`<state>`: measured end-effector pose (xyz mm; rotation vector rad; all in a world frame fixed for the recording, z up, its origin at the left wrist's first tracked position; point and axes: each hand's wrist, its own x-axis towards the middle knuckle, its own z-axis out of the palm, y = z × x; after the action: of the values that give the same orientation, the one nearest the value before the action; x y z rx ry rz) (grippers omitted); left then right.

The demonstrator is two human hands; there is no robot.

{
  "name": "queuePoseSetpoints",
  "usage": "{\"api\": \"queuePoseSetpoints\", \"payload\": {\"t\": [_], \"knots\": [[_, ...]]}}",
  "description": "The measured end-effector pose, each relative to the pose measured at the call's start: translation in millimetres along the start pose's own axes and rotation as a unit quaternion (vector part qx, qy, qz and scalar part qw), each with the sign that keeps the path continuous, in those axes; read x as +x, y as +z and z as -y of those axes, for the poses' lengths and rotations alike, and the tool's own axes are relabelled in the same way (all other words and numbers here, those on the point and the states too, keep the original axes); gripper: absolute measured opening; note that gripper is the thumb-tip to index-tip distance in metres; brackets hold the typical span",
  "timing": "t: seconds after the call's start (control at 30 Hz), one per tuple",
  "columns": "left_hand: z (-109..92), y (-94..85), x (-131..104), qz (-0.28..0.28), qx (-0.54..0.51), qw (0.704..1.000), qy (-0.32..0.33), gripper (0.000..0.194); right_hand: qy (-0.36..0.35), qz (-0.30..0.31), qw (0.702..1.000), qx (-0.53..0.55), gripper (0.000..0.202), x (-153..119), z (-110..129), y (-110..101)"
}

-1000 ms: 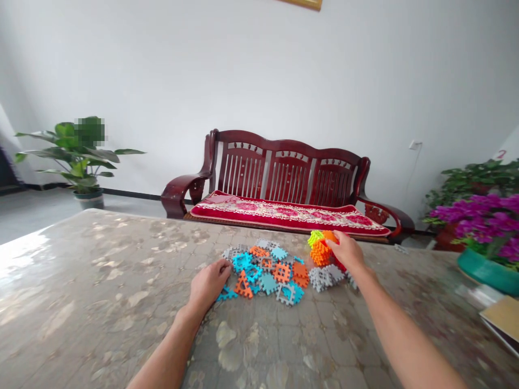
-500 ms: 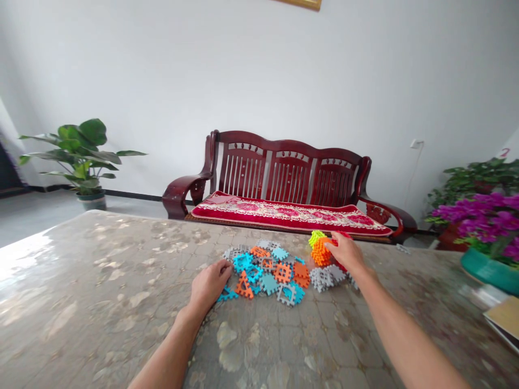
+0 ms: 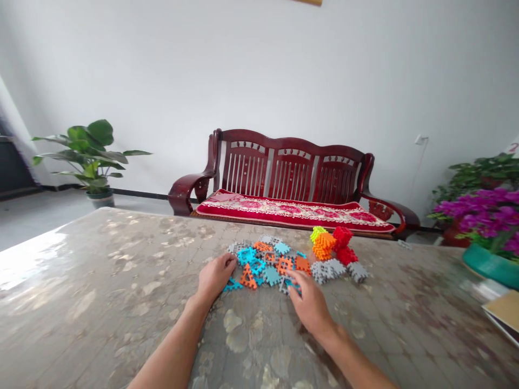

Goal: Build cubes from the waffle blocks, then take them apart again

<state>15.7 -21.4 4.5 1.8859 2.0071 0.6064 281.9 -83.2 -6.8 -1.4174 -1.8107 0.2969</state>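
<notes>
Interlocking plastic tiles with toothed edges lie in a loose pile on the table. At the pile's left edge rests my left hand [image 3: 218, 275], its fingers curled in; whatever they may hold is hidden. Close to it are a blue triangular tile [image 3: 232, 284] and an orange triangular tile [image 3: 248, 277]. My right hand [image 3: 310, 302] reaches over the pile's near right side, thumb and forefinger apart. Under its fingertips, partly covered, is a grey frame tile [image 3: 284, 284] with blue beside it. A pale teal tile [image 3: 271, 276] lies just left of that.
Sorted stacks stand at the right: grey tiles [image 3: 327, 271], orange tiles [image 3: 324, 246], yellow-green tiles [image 3: 318, 233] and red tiles [image 3: 343, 237]. A teal pot [image 3: 488, 266] with purple flowers and a notebook [image 3: 505, 313] are at the table's right. Behind the table is a wooden bench [image 3: 292, 143].
My right hand has left the red stack and come back left and nearer, to the front of the pile. My left hand stays by the pile's left edge. The view has shifted slightly.
</notes>
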Motion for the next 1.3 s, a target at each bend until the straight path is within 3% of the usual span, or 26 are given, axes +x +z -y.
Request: {"api": "queuePoseSetpoints", "payload": {"t": [0.27, 0.47, 0.8, 1.3], "knots": [[-2, -1.2, 0, -0.001, 0.012, 1.0, -0.001, 0.029, -0.047, -0.005, 0.999, -0.013, 0.038, -11, -2, 11], [-1, -0.4, -2, -0.004, 0.019, 1.0, 0.004, 0.03, 0.023, -0.087, 0.994, -0.058, 0.038, -7, -12, 8], [-4, -2.9, 0, 0.001, 0.027, 1.0, -0.004, 0.031, 0.014, -0.029, 0.99, -0.135, 0.049, -8, -4, 7], [1, -0.2, 4, 0.0, 0.032, 0.999, -0.001, 0.031, 0.012, -0.026, 0.989, -0.142, 0.059, -8, -10, 13]]}}
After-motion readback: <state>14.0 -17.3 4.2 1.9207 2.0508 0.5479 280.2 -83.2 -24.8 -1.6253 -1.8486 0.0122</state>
